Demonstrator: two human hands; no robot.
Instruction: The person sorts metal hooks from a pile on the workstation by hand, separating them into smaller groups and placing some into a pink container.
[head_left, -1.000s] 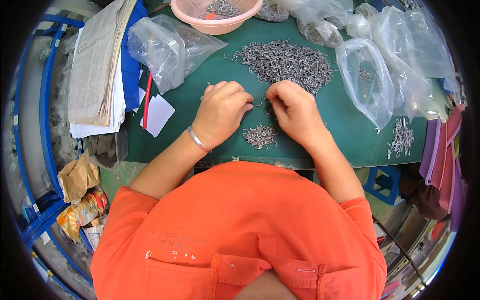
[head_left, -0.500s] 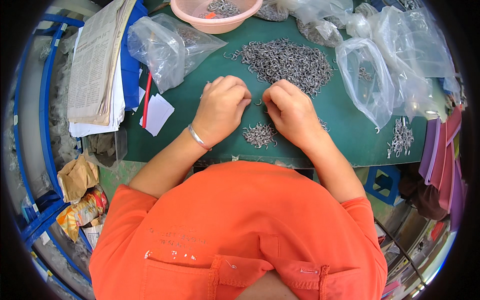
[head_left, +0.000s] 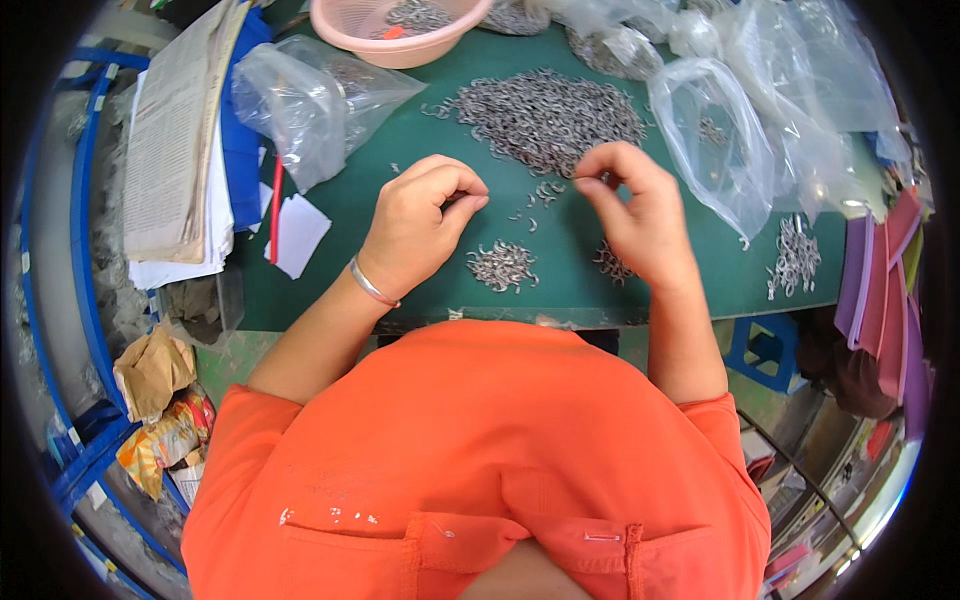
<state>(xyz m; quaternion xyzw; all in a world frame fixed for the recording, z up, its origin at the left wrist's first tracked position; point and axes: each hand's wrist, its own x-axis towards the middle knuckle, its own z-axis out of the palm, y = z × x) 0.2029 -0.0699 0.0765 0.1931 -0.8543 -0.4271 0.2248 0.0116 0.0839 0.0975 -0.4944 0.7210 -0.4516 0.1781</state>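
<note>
A big heap of small curved grey metal pieces (head_left: 545, 115) lies on the green tabletop. At its near right edge is my right hand (head_left: 640, 215), thumb and forefinger brought together; whether a piece sits in the pinch is too small to tell. My left hand (head_left: 415, 220), with a bangle on its wrist, hovers left of a few loose pieces (head_left: 533, 200). Its thumb and forefinger are pinched too, and what they hold cannot be made out. Closer to me lie a small pile of shinier silvery pieces (head_left: 502, 266) and a darker small pile (head_left: 612, 262), partly hidden by my right hand.
A pink plastic basin (head_left: 400, 50) stands at the back. Clear plastic bags (head_left: 705, 150) crowd the right, beside another silvery pile (head_left: 795, 258). At left are a bag (head_left: 310, 105), a red pen (head_left: 276, 210), white cards (head_left: 298, 237) and stacked newspapers (head_left: 180, 140).
My hands have moved apart. The right one has shifted rightward, to the edge of the big heap, uncovering loose pieces between the hands. The whole view has shifted slightly.
</note>
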